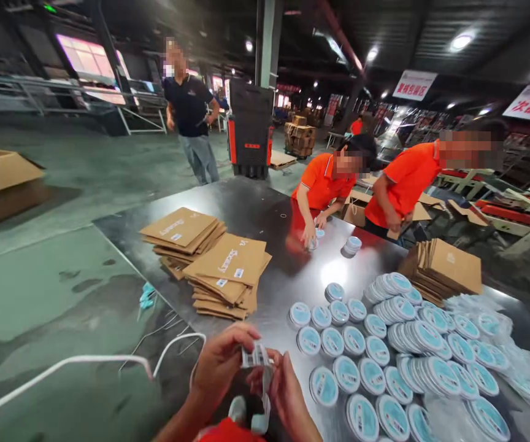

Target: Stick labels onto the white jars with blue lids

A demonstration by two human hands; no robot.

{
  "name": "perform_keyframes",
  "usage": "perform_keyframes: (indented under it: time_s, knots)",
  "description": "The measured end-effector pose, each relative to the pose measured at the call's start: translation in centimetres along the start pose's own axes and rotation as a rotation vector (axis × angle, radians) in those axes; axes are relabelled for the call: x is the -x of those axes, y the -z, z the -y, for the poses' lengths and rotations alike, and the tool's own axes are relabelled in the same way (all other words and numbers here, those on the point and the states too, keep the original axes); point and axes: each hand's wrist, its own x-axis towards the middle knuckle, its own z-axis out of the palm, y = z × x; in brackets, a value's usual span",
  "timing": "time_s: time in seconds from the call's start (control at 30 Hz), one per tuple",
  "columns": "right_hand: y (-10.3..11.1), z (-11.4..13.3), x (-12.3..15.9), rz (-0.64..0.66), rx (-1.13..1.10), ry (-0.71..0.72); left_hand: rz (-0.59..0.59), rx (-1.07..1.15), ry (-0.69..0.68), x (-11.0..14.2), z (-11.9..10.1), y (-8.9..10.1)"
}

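Note:
My left hand (226, 356) pinches the upper end of a whitish, partly see-through strip (258, 355) that looks like a run of labels on backing. Close beside it, my right hand (288, 388) has its fingers closed on the strip's right side. The strip's lower part hangs curled between my hands, over my lap. To the right, many round flat tins (332, 342) with light blue tops and white rims lie on the dark, shiny table (269, 301); some stand alone, others lean in rows.
Two piles of brown cardboard mailers (228, 261) are at the left, another brown stack (453, 264) at the right. Clear plastic bags (518, 362) lie at the right edge. Across the table, a co-worker (324, 181) in orange handles tins; another co-worker (407, 184) stands beside. A white cable (62, 365) runs left.

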Motion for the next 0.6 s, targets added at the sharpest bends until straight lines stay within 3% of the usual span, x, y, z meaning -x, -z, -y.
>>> perform_keyframes:
  time_s: [0.13, 0.23, 0.4, 0.6]
  knots:
    - [1.2, 1.2, 2.2, 0.02, 0.08, 0.012, -0.103, 0.077, 0.136, 0.5, -2.7, -0.6]
    - [3.5, 1.9, 3.6, 0.107, 0.115, -0.046, -0.18, 0.067, 0.156, 1.7, -4.4, 0.3]
    - [8.6, 2.9, 5.3, 0.266, 0.185, -0.166, -0.291, -0.078, 0.132, 4.9, -6.6, 4.3]
    - [12.3, 6.1, 7.0, 0.081, 0.298, -0.073, -0.356, -0.422, 0.223, 8.1, -7.7, 10.1]
